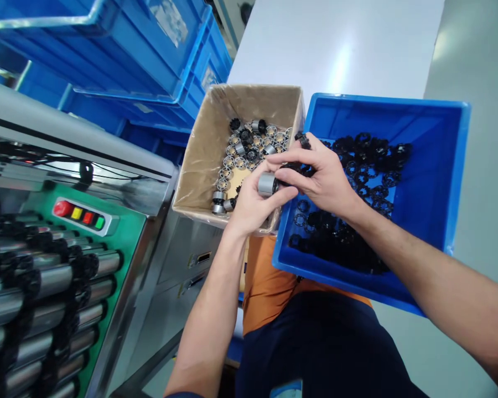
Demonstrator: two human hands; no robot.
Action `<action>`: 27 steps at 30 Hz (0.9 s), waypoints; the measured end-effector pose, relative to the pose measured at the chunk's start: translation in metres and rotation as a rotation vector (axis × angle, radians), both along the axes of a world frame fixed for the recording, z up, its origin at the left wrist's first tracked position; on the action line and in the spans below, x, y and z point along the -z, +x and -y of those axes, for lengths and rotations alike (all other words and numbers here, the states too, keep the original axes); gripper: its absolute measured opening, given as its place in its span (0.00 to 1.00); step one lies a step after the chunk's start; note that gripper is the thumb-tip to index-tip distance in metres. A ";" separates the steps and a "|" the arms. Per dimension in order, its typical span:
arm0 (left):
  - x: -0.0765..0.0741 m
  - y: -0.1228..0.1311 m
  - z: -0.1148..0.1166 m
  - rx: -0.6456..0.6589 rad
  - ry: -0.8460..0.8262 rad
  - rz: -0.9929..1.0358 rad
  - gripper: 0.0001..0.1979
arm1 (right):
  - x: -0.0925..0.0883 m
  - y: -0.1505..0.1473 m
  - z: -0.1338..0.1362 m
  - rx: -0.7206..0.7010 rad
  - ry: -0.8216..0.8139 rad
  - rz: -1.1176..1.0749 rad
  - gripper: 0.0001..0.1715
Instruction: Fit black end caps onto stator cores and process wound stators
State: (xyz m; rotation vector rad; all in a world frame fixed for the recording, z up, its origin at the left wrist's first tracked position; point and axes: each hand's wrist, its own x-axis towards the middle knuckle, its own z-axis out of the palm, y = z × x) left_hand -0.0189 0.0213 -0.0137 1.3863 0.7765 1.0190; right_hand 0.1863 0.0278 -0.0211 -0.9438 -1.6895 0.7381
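My left hand point(249, 209) is closed around a short silver metal cylinder point(266, 184). A black plastic end ring point(279, 181) shows at the cylinder's right end. My right hand point(330, 179) meets it from that side, thumb and fingers closed on black toothed plastic rings point(292, 167). Another black toothed ring point(302, 140) sticks out by the right hand's upper fingers. Both hands are over the adjoining rims of a lined cardboard box point(199, 149) and a blue bin point(434, 166). My fingers partly hide how the ring and the cylinder meet.
Metal rings point(239, 162) and several black-ended cylinders point(258, 126) lie in the cardboard box. Black plastic rings point(369, 152) fill much of the blue bin. At left stands a green machine panel point(128, 207) with coloured buttons point(83, 214) and rows of cylinders. Blue crates point(149, 61) rise behind it.
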 end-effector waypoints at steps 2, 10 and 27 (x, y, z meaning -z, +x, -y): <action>0.002 0.000 -0.001 0.006 0.036 -0.005 0.25 | 0.001 0.000 -0.001 0.022 -0.037 -0.007 0.22; 0.008 0.000 -0.001 0.086 -0.051 0.149 0.28 | -0.016 0.004 -0.002 -0.061 -0.172 -0.201 0.28; -0.008 0.013 0.010 -0.092 -0.267 0.124 0.36 | -0.025 -0.014 0.020 0.047 -0.260 -0.197 0.05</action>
